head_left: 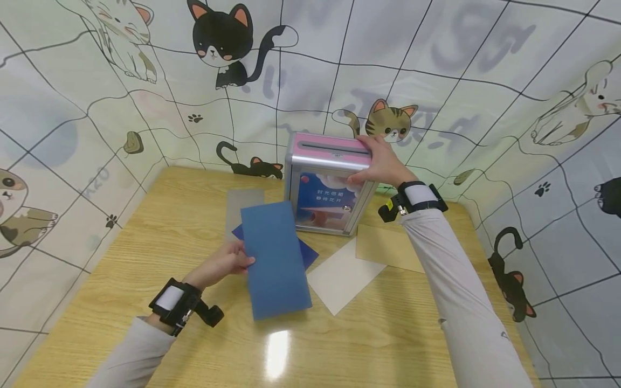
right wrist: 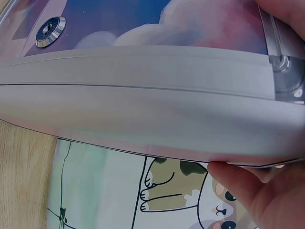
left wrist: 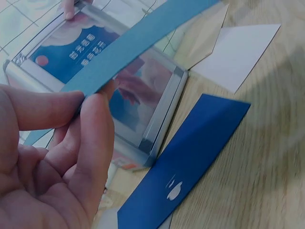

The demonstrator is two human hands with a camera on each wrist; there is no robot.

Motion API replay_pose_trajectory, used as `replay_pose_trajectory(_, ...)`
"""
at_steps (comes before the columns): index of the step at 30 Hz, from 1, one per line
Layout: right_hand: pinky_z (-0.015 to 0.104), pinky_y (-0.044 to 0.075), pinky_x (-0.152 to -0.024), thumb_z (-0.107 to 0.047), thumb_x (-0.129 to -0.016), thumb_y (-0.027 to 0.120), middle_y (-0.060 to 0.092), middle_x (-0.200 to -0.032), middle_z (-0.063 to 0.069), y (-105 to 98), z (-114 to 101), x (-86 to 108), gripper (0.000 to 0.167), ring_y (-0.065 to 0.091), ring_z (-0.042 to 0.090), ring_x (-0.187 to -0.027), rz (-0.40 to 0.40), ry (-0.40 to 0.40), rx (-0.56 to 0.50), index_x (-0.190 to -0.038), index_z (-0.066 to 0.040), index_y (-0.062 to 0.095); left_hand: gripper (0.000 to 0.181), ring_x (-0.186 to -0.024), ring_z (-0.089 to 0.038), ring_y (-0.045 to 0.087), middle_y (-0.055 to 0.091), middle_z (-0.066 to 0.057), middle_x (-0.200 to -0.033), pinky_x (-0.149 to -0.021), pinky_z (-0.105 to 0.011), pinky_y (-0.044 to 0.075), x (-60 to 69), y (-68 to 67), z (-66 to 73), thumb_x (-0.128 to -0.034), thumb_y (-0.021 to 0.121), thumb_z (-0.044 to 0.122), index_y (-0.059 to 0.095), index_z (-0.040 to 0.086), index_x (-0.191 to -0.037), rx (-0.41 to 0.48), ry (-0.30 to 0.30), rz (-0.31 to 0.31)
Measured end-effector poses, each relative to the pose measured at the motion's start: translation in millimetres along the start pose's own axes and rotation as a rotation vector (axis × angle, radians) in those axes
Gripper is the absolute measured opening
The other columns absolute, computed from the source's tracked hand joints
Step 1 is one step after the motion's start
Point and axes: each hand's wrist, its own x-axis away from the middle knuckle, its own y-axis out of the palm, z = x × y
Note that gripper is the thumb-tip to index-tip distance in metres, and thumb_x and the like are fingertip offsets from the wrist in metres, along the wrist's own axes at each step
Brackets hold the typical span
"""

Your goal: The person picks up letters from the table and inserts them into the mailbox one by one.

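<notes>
A blue envelope (head_left: 276, 261) is pinched at its left edge by my left hand (head_left: 228, 265); the left wrist view shows thumb and fingertips on the light-blue sheet (left wrist: 138, 40). My right hand (head_left: 383, 164) grips the top right corner of a silver box (head_left: 330, 183) with a pink slotted top, thumb on the front and fingers on top. In the right wrist view fingers lie on both sides of the box's edge (right wrist: 143, 105). A round lock (right wrist: 50, 31) shows on its front. Under the held envelope lies a dark blue one (head_left: 306, 253), partly hidden.
On the wooden table (head_left: 194, 215) lie a grey envelope (head_left: 237, 199) left of the box, a white one (head_left: 344, 275) in front of it and a tan one (head_left: 388, 248) at the right, overlapping the white. A cat-patterned cloth (head_left: 310, 64) stands behind the table.
</notes>
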Motion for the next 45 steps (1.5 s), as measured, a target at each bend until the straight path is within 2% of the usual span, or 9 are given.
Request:
replay_pose_trajectory(5,0.051,0.037,-0.09,-0.03,-0.054,0.083,0.034,-0.13,0.018,-0.2,0.4,-0.3,0.101,0.035,0.032,-0.11,0.001,0.004,-0.001,-0.14,-0.01,0.032,0.047,-0.075,-0.01,0.054,0.046,-0.019,-0.097,-0.077,-0.032,0.051,-2.0,9.7,0.4,-0.0868,0.054,0.007,0.031,-0.02,-0.117,0.003,-0.021,-0.018)
replay_pose_trajectory(7,0.051,0.037,-0.09,-0.03,-0.054,0.083,0.034,-0.13,0.018,-0.2,0.3,-0.3,0.102,0.035,0.032,-0.11,0.001,0.005,-0.002,-0.14,-0.01,0.032,0.042,-0.074,-0.012,0.053,0.047,-0.017,-0.093,-0.078,-0.037,0.051,-2.6,12.8,1.1,-0.0865,0.054,0.007,0.034,-0.018,-0.113,0.005,-0.025,-0.026)
replay_pose_trajectory(11,0.051,0.037,-0.09,-0.029,-0.054,0.083,0.034,-0.13,0.017,-0.2,0.0,-0.3,0.101,0.034,0.032,-0.111,0.001,0.004,-0.001,-0.139,-0.01,0.033,0.022,-0.067,-0.015,0.05,0.039,-0.003,-0.069,-0.074,-0.039,0.051,-4.9,17.7,1.9,-0.0855,0.056,0.007,0.034,0.002,-0.083,-0.001,-0.008,-0.05)
replay_pose_trajectory(16,0.051,0.037,-0.09,-0.029,-0.054,0.083,0.034,-0.13,0.017,-0.4,-0.1,-0.1,0.1,0.034,0.032,-0.111,0.001,0.007,0.002,-0.139,-0.01,0.033,0.024,-0.066,-0.015,0.051,0.039,-0.002,-0.068,-0.071,-0.033,0.052,-9.1,20.1,0.7,-0.085,0.058,0.011,0.035,0.005,-0.08,-0.025,0.012,-0.065)
replay_pose_trajectory(24,0.052,0.036,-0.091,-0.03,-0.054,0.083,0.034,-0.131,0.018,-0.5,-0.1,0.4,0.101,0.035,0.032,-0.111,0.003,0.002,0.008,-0.139,-0.01,0.032,0.03,-0.063,-0.016,0.058,0.041,0.004,-0.061,-0.07,-0.039,0.053,-14.8,19.0,11.0,-0.0827,0.062,0.017,0.035,0.006,-0.076,-0.053,0.166,-0.129)
replay_pose_trajectory(34,0.051,0.036,-0.09,-0.029,-0.055,0.083,0.034,-0.131,0.017,0.6,1.2,-0.3,0.1,0.035,0.032,-0.111,0.007,-0.007,0.011,-0.139,-0.01,0.033,0.021,-0.073,-0.033,0.066,0.056,-0.007,-0.059,-0.07,-0.041,0.053,-26.2,16.8,40.9,-0.0807,0.063,0.004,0.044,0.001,-0.073,-0.19,0.219,-0.046)
replay_pose_trajectory(37,0.051,0.036,-0.09,-0.029,-0.055,0.083,0.033,-0.132,0.017,0.5,0.8,0.4,0.101,0.034,0.032,-0.111,0.004,-0.003,0.009,-0.139,-0.01,0.032,0.024,-0.066,-0.026,0.065,0.053,-0.004,-0.053,-0.058,-0.029,0.052,-29.9,15.1,49.0,-0.0797,0.064,0.005,0.044,0.004,-0.068,-0.268,0.266,-0.005)
replay_pose_trajectory(40,0.051,0.036,-0.09,-0.029,-0.055,0.083,0.033,-0.133,0.017,0.4,0.5,0.7,0.101,0.034,0.032,-0.112,0.0,0.004,0.006,-0.14,-0.01,0.032,0.028,-0.05,-0.013,0.054,0.046,0.002,-0.048,-0.045,-0.022,0.036,-33.6,15.0,56.5,-0.0783,0.065,0.005,0.042,0.007,-0.063,-0.358,0.316,0.043)
replay_pose_trajectory(45,0.05,0.036,-0.09,-0.03,-0.055,0.083,0.033,-0.132,0.016,0.5,0.1,0.4,0.102,0.034,0.031,-0.111,-0.002,0.009,0.002,-0.14,-0.011,0.032,0.028,-0.045,-0.009,0.037,0.041,0.004,-0.05,-0.044,-0.021,0.03,-36.5,18.1,70.2,-0.0762,0.066,0.003,0.043,0.007,-0.062,-0.424,0.35,0.09)
